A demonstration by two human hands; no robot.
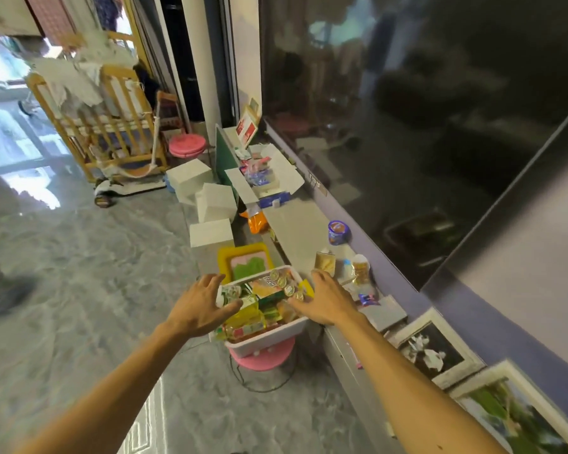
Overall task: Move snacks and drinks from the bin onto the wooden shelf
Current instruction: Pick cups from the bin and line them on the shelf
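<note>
Hovering over the bin [269, 335], both hands were spread open, gripping nothing — left hand [200, 308] above its near-left packets, right hand [325, 303] nearer the cans [284, 283] and shelf-side rim.

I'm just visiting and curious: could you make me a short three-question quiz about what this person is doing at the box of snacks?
1. True or false: the white plastic bin full of snacks rests on a round pink stool.
2. Which item already stands on the long pale shelf by the dark glass? A) a small round blue tub B) a red kettle C) a glass vase
3. Fill in: the left hand and right hand are spread open over the ____.

Key: 1 true; 2 A; 3 bin.
</note>
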